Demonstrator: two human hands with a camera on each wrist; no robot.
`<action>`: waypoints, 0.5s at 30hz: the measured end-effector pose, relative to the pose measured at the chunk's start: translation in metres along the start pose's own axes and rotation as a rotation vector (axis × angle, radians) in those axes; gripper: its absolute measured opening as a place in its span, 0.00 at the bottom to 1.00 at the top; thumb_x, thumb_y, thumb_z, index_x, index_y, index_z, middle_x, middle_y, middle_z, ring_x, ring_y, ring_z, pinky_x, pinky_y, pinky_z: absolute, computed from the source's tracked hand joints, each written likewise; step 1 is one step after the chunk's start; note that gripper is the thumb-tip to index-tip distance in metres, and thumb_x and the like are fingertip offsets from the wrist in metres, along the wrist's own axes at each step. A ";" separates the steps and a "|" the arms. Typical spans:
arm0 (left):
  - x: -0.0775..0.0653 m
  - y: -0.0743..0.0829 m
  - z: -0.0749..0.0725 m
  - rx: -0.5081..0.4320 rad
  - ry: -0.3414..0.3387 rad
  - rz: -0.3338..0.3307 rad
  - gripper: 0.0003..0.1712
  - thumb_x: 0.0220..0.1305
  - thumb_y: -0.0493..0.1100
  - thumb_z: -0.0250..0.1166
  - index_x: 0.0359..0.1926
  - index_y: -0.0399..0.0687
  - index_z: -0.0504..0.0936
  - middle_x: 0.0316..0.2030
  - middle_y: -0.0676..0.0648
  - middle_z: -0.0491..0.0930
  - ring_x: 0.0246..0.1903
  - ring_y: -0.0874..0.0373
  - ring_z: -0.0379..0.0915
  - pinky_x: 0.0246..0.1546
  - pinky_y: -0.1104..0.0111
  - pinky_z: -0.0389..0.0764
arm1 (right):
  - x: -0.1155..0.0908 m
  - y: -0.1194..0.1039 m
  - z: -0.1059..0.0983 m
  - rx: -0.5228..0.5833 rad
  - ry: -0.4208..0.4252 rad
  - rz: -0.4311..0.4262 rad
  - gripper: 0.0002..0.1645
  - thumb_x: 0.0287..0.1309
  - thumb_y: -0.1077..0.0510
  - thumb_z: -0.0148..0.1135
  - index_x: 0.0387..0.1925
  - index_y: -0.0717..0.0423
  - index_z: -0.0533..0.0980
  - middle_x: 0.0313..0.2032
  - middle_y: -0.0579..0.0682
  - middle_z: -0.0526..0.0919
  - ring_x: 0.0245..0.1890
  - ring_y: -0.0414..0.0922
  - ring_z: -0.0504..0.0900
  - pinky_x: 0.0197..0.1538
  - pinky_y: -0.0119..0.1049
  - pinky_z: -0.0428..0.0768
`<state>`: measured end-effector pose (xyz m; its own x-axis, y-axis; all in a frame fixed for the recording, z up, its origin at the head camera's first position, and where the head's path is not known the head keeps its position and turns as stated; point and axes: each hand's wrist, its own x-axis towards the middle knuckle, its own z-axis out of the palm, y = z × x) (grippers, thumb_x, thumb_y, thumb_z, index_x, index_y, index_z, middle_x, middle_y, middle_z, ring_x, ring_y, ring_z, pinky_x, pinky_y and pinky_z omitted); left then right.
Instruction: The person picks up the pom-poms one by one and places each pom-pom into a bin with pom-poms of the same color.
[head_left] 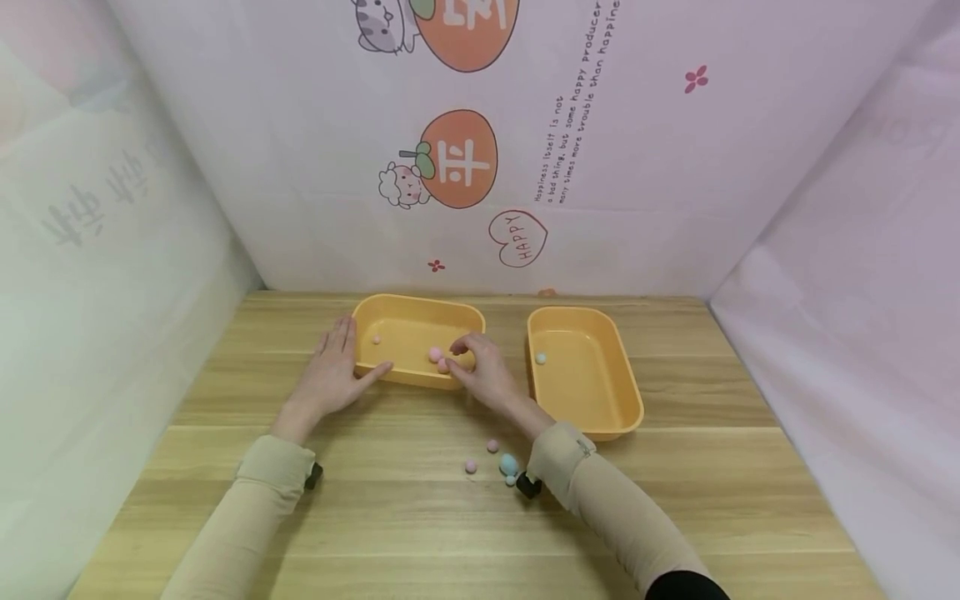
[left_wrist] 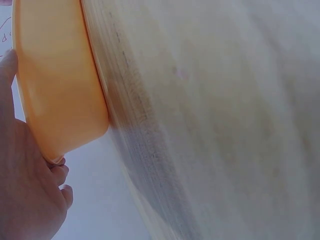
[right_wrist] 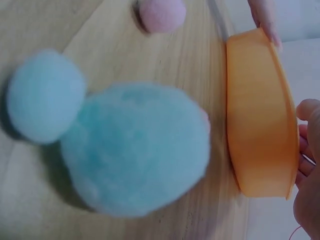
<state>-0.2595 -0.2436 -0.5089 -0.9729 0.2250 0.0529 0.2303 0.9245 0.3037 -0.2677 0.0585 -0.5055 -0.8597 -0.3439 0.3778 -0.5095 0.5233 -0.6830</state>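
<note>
My left hand [head_left: 327, 377] lies against the left end of a yellow-orange tray [head_left: 408, 332], its fingers along the end and its thumb stretched over the front rim. In the left wrist view the thumb touches the tray's rim. My right hand [head_left: 489, 377] reaches over the right end of this tray, thumb and fingers apart. Close by the thumb tip are two pink pompoms [head_left: 435, 354] in the tray. Farther left inside it sits a smaller pink pompom [head_left: 377, 339]. The right wrist view shows this tray [right_wrist: 260, 110] from its outer side, with the right fingers partly behind the rim.
Right of the hands stands a second yellow-orange tray [head_left: 588, 396] holding a light blue pompom [head_left: 541, 358]. On the wooden table [head_left: 390, 500], near the right wrist, lie a large blue pompom [head_left: 508, 463], a small blue one [head_left: 511, 480] and two pink pompoms [head_left: 471, 467]. Printed cloth walls surround the table.
</note>
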 end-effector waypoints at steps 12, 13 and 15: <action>-0.001 0.001 -0.001 -0.027 -0.005 -0.002 0.69 0.78 0.79 0.49 0.86 0.26 0.35 0.88 0.28 0.33 0.89 0.31 0.34 0.91 0.41 0.39 | -0.024 -0.013 -0.016 -0.007 -0.003 -0.001 0.18 0.71 0.62 0.72 0.57 0.65 0.81 0.54 0.60 0.87 0.56 0.59 0.86 0.60 0.53 0.88; -0.001 0.001 -0.001 -0.027 -0.005 -0.001 0.68 0.78 0.79 0.49 0.86 0.26 0.35 0.88 0.28 0.34 0.89 0.31 0.34 0.91 0.41 0.40 | -0.028 -0.014 -0.018 -0.006 -0.005 -0.001 0.18 0.71 0.62 0.72 0.57 0.64 0.81 0.54 0.60 0.87 0.57 0.59 0.85 0.62 0.54 0.87; -0.001 0.001 -0.002 -0.026 -0.008 -0.002 0.68 0.79 0.78 0.49 0.86 0.26 0.35 0.88 0.28 0.34 0.89 0.31 0.34 0.91 0.41 0.39 | -0.034 -0.015 -0.021 -0.008 -0.009 -0.005 0.19 0.71 0.62 0.72 0.58 0.64 0.81 0.55 0.60 0.87 0.59 0.58 0.85 0.64 0.56 0.86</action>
<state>-0.2585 -0.2431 -0.5071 -0.9732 0.2258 0.0447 0.2278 0.9166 0.3285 -0.2318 0.0787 -0.4949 -0.8569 -0.3532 0.3754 -0.5138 0.5280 -0.6762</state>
